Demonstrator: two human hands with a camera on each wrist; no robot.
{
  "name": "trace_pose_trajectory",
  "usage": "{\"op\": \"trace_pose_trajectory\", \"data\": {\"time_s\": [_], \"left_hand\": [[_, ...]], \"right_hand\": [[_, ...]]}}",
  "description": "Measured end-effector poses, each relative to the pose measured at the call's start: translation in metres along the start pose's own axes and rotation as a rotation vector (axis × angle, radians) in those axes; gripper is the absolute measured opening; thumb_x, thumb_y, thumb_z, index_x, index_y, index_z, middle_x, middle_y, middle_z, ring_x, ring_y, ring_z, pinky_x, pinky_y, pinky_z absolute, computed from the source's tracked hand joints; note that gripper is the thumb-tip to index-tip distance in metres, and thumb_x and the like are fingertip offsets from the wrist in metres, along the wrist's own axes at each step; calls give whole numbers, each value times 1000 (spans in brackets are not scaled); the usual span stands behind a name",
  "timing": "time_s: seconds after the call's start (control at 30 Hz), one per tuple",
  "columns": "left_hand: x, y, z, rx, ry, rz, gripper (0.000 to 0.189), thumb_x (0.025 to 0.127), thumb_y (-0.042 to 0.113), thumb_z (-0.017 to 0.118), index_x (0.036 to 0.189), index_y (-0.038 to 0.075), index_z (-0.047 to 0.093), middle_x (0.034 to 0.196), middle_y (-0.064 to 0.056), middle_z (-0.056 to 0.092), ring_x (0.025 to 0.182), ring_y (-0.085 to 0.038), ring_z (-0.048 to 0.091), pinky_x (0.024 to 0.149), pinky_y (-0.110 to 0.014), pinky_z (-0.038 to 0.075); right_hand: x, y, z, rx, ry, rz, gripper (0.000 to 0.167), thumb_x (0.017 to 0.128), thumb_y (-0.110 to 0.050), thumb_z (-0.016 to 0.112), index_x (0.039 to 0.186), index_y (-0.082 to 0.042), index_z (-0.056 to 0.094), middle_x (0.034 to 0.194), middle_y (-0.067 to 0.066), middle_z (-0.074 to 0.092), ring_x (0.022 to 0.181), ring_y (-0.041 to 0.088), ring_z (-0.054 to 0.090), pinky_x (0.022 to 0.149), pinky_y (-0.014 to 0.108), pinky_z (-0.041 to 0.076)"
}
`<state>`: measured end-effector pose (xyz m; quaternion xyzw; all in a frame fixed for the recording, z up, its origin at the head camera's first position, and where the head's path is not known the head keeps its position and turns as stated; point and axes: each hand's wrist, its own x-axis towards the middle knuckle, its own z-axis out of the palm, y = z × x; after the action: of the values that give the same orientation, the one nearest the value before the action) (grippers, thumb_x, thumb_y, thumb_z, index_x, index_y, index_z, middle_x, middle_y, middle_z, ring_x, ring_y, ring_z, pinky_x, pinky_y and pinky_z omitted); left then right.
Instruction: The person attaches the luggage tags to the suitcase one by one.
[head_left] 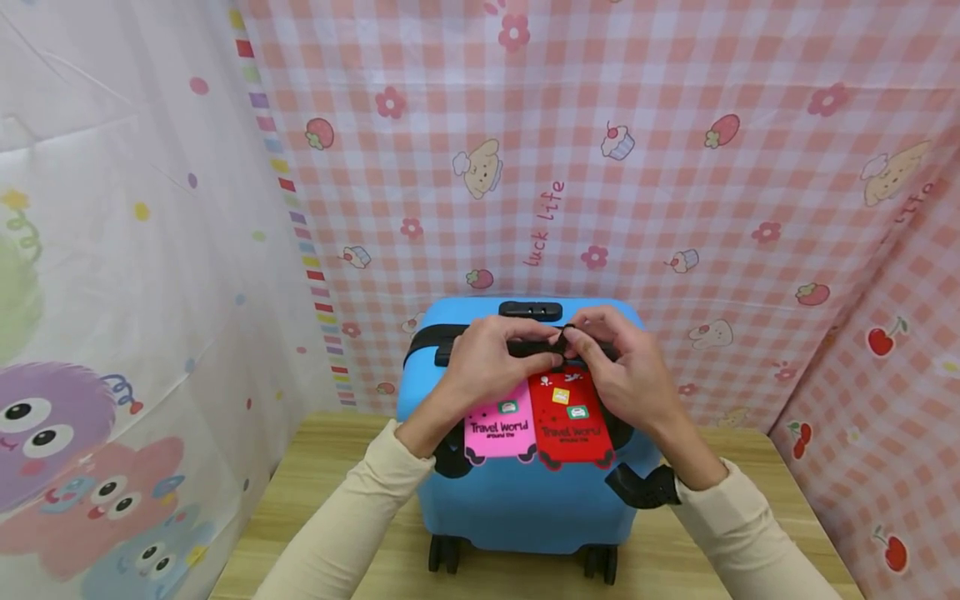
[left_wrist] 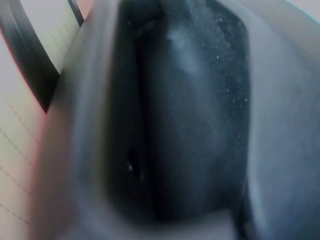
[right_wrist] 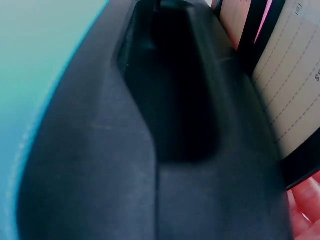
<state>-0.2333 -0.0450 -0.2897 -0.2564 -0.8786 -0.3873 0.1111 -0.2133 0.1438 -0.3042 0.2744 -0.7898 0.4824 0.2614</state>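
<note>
A blue suitcase (head_left: 525, 508) stands upright, with two luggage tags hanging in front of its top handle (head_left: 444, 353). One tag is pink (head_left: 498, 439), the other red (head_left: 576, 443); both carry "Travel World" lettering. Just above the red tag, my left hand (head_left: 487, 360) and right hand (head_left: 637, 375) pinch its short black strap (head_left: 564, 343) between fingertips and thumbs. How the strap is looped is too small to tell. Close up, the left wrist view shows the black handle (left_wrist: 195, 125). The right wrist view shows the handle (right_wrist: 90, 150) beside a tag's lined back (right_wrist: 290, 85).
A black combination lock (head_left: 530, 311) sits on the suitcase's top edge. The suitcase's black wheels (head_left: 444, 553) rest on a wood-grain table (head_left: 322, 467). A pink checked cloth (head_left: 660, 200) hangs behind and at the right, and a white cartoon cloth (head_left: 172, 275) at the left.
</note>
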Motion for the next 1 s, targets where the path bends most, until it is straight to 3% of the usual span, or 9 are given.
{"op": "trace_pose_trajectory", "data": {"time_s": [0.2, 0.43, 0.77, 1.0], "left_hand": [[1, 1, 1, 15, -4, -4, 35, 87, 33, 77, 120, 23, 74, 110, 7, 75, 104, -12, 65, 83, -34, 47], [1, 2, 2, 37, -6, -17, 32, 87, 35, 76, 116, 23, 74, 109, 7, 75, 104, -12, 65, 87, -38, 45], [-2, -1, 2, 53, -3, 12, 33, 85, 34, 78, 115, 19, 74, 110, 3, 74, 101, -14, 65, 87, -39, 48], [-2, -3, 0, 41, -11, 25, 34, 84, 34, 79, 115, 20, 72, 110, 4, 74, 101, -12, 64, 90, -39, 47]], "right_hand": [[7, -1, 0, 76, -3, 147, 16, 97, -10, 62, 110, -2, 56, 79, 12, 69, 69, 17, 60, 67, 19, 51], [7, 2, -2, 173, -14, 193, 24, 96, -5, 63, 116, 1, 49, 81, 15, 69, 65, 19, 54, 54, 25, 40], [6, 3, -3, 207, -19, 220, 29, 94, -3, 65, 118, -1, 48, 86, 15, 69, 67, 18, 57, 63, 23, 48], [9, 3, -7, 174, -88, 238, 32, 93, -4, 67, 120, -1, 49, 96, 13, 65, 75, 17, 62, 68, 23, 51]]}}
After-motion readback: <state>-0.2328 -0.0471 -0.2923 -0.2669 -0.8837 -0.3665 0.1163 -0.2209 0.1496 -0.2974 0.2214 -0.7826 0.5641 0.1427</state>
